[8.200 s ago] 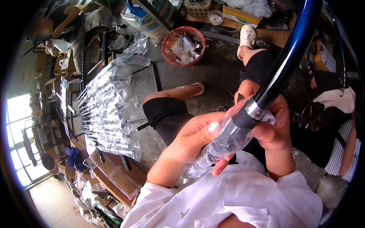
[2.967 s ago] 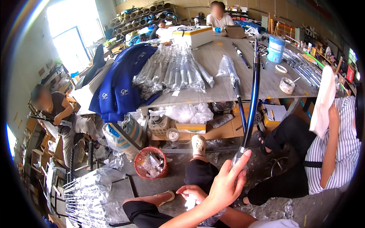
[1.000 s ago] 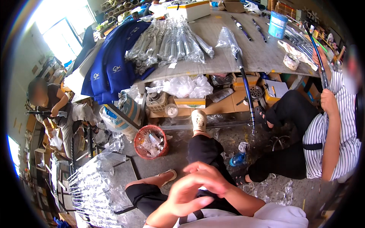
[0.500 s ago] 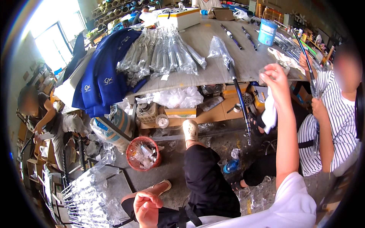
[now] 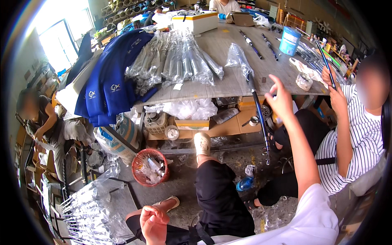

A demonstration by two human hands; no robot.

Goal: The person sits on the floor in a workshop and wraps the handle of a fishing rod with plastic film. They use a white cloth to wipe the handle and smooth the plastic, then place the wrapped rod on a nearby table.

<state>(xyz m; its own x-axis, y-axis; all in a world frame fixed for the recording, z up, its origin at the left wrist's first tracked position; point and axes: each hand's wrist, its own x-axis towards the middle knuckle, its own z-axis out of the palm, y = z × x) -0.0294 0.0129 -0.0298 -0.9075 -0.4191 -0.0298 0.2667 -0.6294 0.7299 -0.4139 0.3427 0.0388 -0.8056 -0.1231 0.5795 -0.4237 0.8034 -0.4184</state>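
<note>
My right hand [image 5: 281, 102] is raised at the table's front edge, fingers apart and holding nothing. Just left of it, a blue-and-black telescopic fishing rod [image 5: 260, 112] juts out over the edge and slopes down towards the floor. A clear plastic sleeve [image 5: 241, 61] covers its far end on the tabletop. Low in the picture, above my lap, my left hand [image 5: 154, 224] is closed with its fingers curled in, and nothing shows in it. Two more dark rods, a left one [image 5: 250, 44] and a right one [image 5: 269, 47], lie farther back.
Sleeved rods [image 5: 183, 57] and navy cloth bags [image 5: 110, 90] cover the left of the table [image 5: 204, 87]. A blue tub [image 5: 289, 41] stands at right. Beside me, a person [image 5: 347, 134] holds a rod. A red waste basket [image 5: 141, 179] and blue bottle [image 5: 244, 183] are on the floor.
My right hand has come down and left, closer to the fishing rod, and its fingers have spread. My left hand stays curled. The neighbour's lower hand has risen along their rod.
</note>
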